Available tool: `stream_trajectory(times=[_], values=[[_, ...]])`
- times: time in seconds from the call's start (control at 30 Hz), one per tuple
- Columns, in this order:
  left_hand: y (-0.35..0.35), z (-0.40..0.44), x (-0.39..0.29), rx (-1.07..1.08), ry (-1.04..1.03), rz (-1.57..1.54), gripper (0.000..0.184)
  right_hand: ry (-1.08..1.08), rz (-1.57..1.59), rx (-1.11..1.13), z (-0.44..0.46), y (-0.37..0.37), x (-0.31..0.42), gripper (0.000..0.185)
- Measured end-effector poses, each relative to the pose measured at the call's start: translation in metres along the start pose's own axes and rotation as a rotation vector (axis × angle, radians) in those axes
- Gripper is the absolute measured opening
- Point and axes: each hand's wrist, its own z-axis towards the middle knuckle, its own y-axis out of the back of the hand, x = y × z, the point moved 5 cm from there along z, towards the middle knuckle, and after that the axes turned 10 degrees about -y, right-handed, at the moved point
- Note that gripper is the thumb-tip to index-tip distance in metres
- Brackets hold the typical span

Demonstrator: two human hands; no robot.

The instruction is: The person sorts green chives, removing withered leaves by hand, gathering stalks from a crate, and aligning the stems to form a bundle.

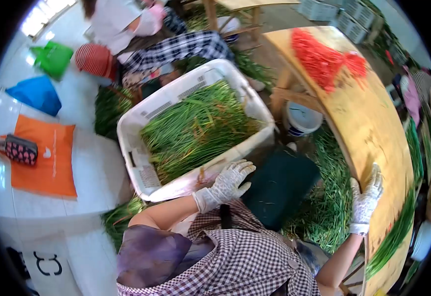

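A: Rpt LH (227,182) pos.
B: Gloved, fingers extended, thumb apart. Loc: nr rim of white crate (237,74). Contact w/ rim: can't tell.
A: Crate contents?
B: Green stalks (200,123), heaped, some tips brownish.
A: RH (367,201)?
B: Gloved, fingers straight, resting on inner edge of wood table (358,123).
A: Table items?
B: Red strips (319,54), piled, far end. Green bunch (393,241), nr end, outer edge.
A: Btwn hands?
B: Dk green panel (282,185); loose greens (334,197) beside it. White bkt (301,118) beyond, next to table.
A: L side?
B: Orange bag (45,158) on tiled flr (92,172); blue bag (37,96), then green bag (52,59), farther off. Co-worker (119,24) beyond crate.
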Motion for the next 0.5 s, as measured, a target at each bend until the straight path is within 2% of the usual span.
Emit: stream_trajectory(times=[0.13, 0.27, 0.33, 0.4, 0.5], values=[[0.024, -0.064, 0.045, 0.005, 0.202, 0.013, 0.049, 0.103, -0.077, 0.099, 0.044, -0.041, 0.03, 0.083], [0.029, -0.123, 0.091, -0.055, 0.358, -0.053, 0.045, 0.258, -0.106, -0.027, 0.047, -0.053, 0.048, 0.08], [0.041, -0.135, 0.104, -0.121, 0.345, -0.012, 0.043, 0.263, -0.076, -0.026, 0.046, -0.045, 0.058, 0.078], [0.054, -0.136, 0.113, -0.29, 0.33, 0.026, 0.043, 0.233, -0.042, -0.005, 0.048, -0.045, 0.04, 0.077], [0.071, -0.17, 0.174, -0.314, 0.469, 0.157, 0.041, 0.195, -0.051, 0.034, 0.046, -0.045, 0.056, 0.075]])
